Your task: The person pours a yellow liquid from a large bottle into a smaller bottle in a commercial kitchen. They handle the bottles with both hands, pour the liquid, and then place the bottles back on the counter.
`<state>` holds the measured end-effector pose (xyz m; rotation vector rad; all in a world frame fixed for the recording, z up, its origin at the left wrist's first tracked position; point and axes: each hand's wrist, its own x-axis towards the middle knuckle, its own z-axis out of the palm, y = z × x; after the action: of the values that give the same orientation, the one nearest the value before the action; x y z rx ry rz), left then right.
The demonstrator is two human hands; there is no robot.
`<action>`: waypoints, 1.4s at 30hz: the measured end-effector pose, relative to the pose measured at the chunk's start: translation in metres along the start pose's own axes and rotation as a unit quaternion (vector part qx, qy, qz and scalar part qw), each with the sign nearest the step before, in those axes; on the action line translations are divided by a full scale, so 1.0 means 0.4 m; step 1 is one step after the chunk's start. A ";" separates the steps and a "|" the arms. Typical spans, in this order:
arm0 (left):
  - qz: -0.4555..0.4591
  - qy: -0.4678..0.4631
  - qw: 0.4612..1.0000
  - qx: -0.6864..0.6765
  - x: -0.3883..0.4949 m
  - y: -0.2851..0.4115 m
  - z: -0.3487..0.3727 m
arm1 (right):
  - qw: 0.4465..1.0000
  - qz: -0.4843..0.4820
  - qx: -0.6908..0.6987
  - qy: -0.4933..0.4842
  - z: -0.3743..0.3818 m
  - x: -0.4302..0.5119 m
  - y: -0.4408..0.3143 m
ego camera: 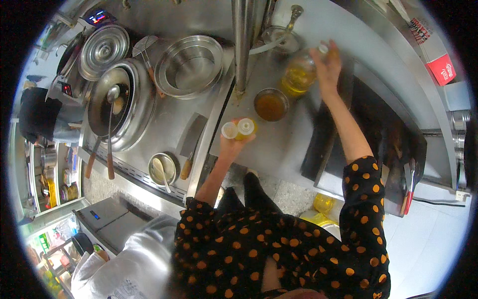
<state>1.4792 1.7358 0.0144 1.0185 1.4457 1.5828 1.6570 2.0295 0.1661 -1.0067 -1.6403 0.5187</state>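
Observation:
My left hand (237, 144) is closed around a small squeeze bottle (246, 127) of yellow liquid, with its white top up, and a round translucent cap (229, 130) shows beside that top. At the neck of a large clear bottle (298, 74), partly filled with yellow oil, is my right hand (328, 65), blurred; its fingers are around the white cap (323, 48). A round metal bowl (271, 105) of brown liquid stands on the steel counter between the two hands.
Left of the post (243, 45) are a steel pot (188, 67), a cleaver (192, 134), a bowl with a spoon (163, 170) and a wok with a ladle (108, 108). A dark griddle (381, 123) lies right. People stand at left and lower left.

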 end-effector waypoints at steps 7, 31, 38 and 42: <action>-0.042 0.045 0.998 0.022 0.007 -0.008 0.007 | 0.971 -0.145 -0.181 -0.051 -0.010 0.033 0.063; 0.081 0.083 0.985 0.124 -0.152 -0.001 -0.067 | 0.905 -0.219 -0.037 -0.363 -0.264 -0.441 -0.444; -0.219 0.169 0.960 0.036 -0.560 0.101 -0.191 | 0.760 0.021 0.143 -0.634 -0.095 -0.784 -0.424; -0.277 0.323 0.898 0.110 -0.775 0.110 -0.255 | 0.713 -0.033 0.174 -0.678 0.007 -0.855 -0.441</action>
<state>1.5101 1.4086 0.0324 0.1135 2.1620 1.3869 1.6098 1.6523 0.1065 -0.1160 -2.6296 1.7151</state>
